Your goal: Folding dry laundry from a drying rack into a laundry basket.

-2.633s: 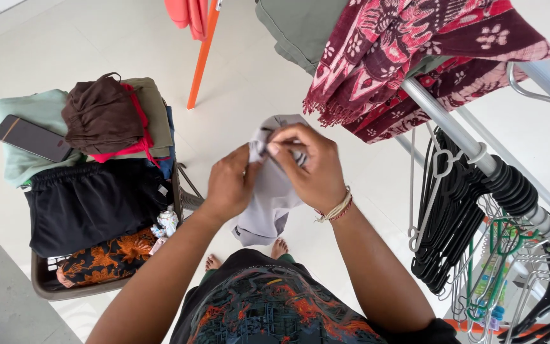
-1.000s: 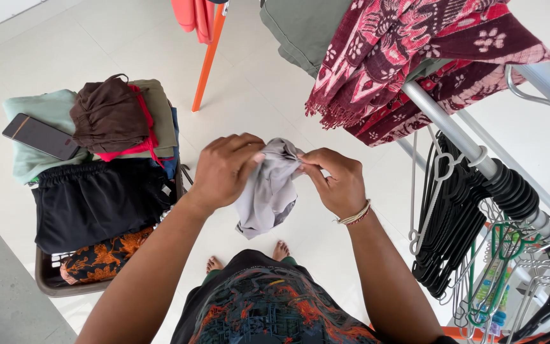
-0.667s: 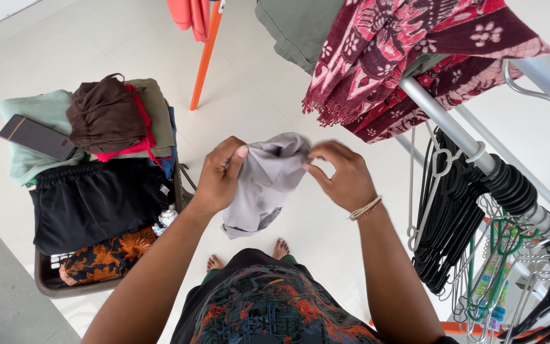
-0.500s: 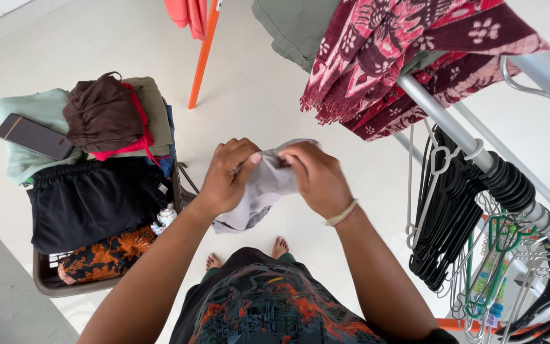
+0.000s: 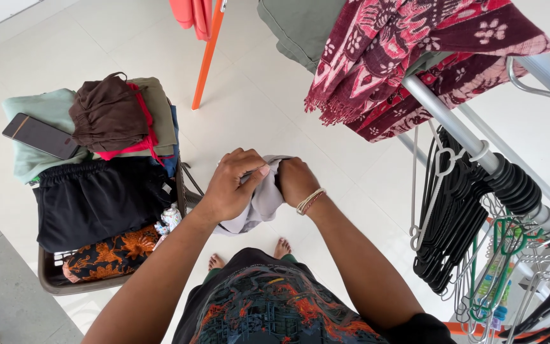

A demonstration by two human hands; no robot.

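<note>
I am gripping a bunched grey garment in front of my waist, my left hand closing its fingers over the top fold, my right hand pushing inside the cloth, fingers hidden, just right of the laundry basket piled with folded clothes and a phone.

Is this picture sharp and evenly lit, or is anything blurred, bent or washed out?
Head view: soft, even daylight, faint shadows on the pale floor. The left hand, right hand and grey cloth look sharp. The metal rail splays outward toward the edge from the wide lens; its top corner is bright.
</note>
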